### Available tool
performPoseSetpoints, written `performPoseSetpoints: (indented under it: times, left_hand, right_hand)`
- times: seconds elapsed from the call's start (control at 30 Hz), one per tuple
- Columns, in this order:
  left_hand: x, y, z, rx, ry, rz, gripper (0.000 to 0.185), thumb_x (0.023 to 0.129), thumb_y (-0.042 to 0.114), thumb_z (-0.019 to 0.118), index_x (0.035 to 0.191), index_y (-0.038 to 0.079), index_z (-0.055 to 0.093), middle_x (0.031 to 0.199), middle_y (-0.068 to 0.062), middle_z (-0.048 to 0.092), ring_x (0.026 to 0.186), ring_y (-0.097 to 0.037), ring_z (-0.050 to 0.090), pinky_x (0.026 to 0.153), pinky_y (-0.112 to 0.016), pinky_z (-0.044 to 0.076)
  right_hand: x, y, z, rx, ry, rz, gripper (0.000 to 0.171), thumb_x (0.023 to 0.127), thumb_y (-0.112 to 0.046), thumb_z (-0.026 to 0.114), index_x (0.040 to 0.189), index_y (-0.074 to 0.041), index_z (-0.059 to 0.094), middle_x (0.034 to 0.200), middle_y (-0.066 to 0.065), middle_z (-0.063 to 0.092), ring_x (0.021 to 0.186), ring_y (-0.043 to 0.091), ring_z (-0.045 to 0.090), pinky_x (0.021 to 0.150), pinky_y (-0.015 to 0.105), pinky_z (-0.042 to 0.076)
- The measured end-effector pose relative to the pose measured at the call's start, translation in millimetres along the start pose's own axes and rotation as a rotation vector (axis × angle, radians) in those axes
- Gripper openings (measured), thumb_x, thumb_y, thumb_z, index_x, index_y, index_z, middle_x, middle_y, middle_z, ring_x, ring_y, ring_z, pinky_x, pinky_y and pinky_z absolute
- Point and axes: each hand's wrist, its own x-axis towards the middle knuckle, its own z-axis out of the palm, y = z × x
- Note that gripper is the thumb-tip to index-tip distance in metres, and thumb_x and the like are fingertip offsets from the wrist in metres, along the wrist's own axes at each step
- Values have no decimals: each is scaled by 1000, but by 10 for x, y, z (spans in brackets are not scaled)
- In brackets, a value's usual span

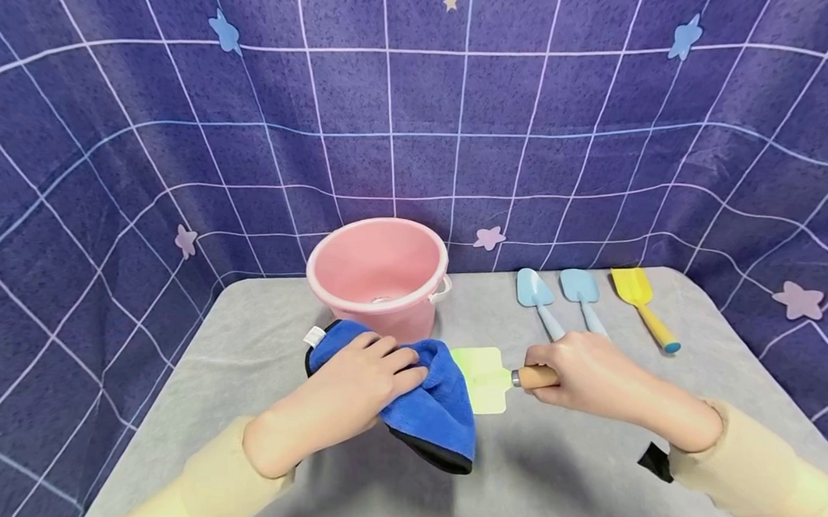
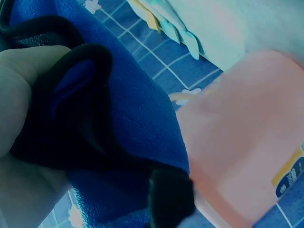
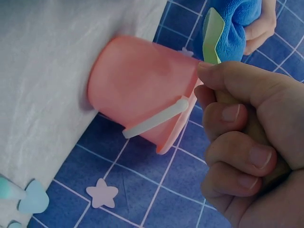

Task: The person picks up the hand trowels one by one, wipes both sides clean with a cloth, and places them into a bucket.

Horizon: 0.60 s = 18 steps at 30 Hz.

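My left hand (image 1: pixel 364 378) grips a blue cloth with a black edge (image 1: pixel 429 410) over the grey table; the cloth (image 2: pixel 137 118) fills the left wrist view. The cloth touches the pale green blade of a small spade (image 1: pixel 487 378). My right hand (image 1: pixel 582 375) is curled round the spade's wooden handle (image 1: pixel 536 376). In the right wrist view the fingers (image 3: pixel 237 152) wrap the handle and the green blade (image 3: pixel 213 35) meets the blue cloth (image 3: pixel 237 26). A pink bucket (image 1: pixel 378 276) stands just behind the cloth.
Two light blue toy spades (image 1: pixel 539 299) (image 1: pixel 583 296) and a yellow one (image 1: pixel 641 301) lie on the table (image 1: pixel 251 361) to the right of the bucket. A purple grid-patterned curtain (image 1: pixel 407 118) closes in the back and both sides.
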Motion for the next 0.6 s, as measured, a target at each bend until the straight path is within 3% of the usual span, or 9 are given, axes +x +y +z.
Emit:
performPoseSetpoints:
  times: [0.27, 0.6]
  left_hand:
    - [-149, -80, 43, -42, 47, -9, 55, 62, 17, 80, 114, 15, 64, 109, 2, 63, 101, -20, 55, 90, -38, 44]
    - [-297, -129, 91, -101, 13, -71, 64, 59, 15, 82, 119, 13, 62, 112, 0, 62, 105, -22, 55, 94, -40, 43]
  right_hand:
    - [-58, 42, -12, 39, 18, 0, 22, 71, -14, 74, 69, -26, 56, 57, -20, 28, 52, -4, 28, 44, 16, 30]
    - [-105, 110, 47, 61, 60, -7, 26, 70, -14, 75, 66, -27, 52, 58, -22, 26, 51, -7, 25, 43, 14, 28]
